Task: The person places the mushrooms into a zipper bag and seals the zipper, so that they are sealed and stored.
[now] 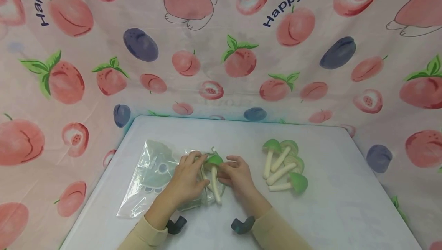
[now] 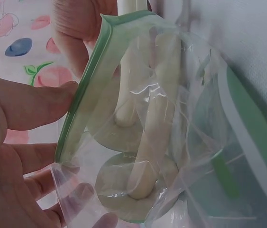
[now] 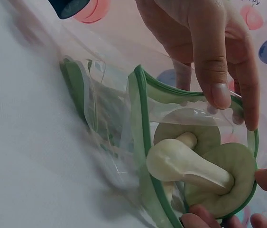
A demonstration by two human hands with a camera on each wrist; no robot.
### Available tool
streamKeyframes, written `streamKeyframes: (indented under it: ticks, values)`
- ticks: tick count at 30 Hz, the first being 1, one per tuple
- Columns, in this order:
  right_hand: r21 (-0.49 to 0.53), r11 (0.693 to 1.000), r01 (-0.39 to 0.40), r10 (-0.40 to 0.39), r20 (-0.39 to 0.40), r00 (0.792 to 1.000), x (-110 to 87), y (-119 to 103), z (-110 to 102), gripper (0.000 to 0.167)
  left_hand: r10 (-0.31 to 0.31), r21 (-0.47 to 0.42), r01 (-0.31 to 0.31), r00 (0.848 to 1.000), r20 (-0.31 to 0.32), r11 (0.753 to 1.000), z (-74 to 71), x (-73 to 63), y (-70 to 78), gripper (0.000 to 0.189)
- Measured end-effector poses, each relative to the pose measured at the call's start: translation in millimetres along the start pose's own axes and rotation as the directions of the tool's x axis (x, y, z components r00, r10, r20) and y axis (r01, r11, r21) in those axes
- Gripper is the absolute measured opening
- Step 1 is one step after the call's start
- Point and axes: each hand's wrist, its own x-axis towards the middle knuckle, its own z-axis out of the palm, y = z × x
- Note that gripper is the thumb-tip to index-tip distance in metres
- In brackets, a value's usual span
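Observation:
My left hand [image 1: 186,179] grips the rim of a clear zip bag with a green edge [image 2: 83,90], thumb on one side and fingers on the other. Inside the bag, two toy mushrooms [image 2: 154,137] with pale stems show through the plastic. My right hand [image 1: 238,173] pinches another toy mushroom [image 3: 195,166] by its green cap at the bag's open mouth, its stem pointing out. In the head view this mushroom's stem [image 1: 215,185] points down toward the person. Part of the bag is hidden behind the left hand.
Several green-capped mushrooms [image 1: 281,165] lie in a cluster on the right of the white table [image 1: 345,204]. At the left lies a flat clear bag [image 1: 136,188] with a green print. Dark curved pieces [image 1: 243,225] sit by both wrists. Fruit-patterned cloth [image 1: 214,50] hangs around the table.

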Motion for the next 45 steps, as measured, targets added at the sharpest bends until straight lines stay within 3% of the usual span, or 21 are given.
streamKeyframes:
  ticks: [10, 18, 28, 45]
  values:
    - [-0.018, 1.000, -0.005, 0.005, 0.017, 1.000, -2.7, -4, 0, 0.063, 0.000, 0.011, 0.000, 1.000, 0.000, 1.000, -0.9, -0.8, 0.8, 0.081]
    - [-0.095, 0.995, -0.021, 0.019, -0.016, 1.000, -5.1, -8, 7, 0.062, 0.018, 0.013, -0.018, 1.000, -0.005, 1.000, -2.8, -2.1, 1.2, 0.081]
    - [-0.065, 0.997, -0.039, 0.034, -0.073, 0.997, -6.6, -9, 11, 0.059, 0.021, 0.012, -0.021, 1.000, -0.013, 1.000, -2.3, -2.2, 2.9, 0.079]
    - [-0.075, 0.997, -0.011, 0.013, 0.026, 1.000, -8.8, -8, 11, 0.043, 0.040, 0.009, -0.040, 0.999, -0.036, 0.999, -4.1, -2.9, 0.5, 0.076]
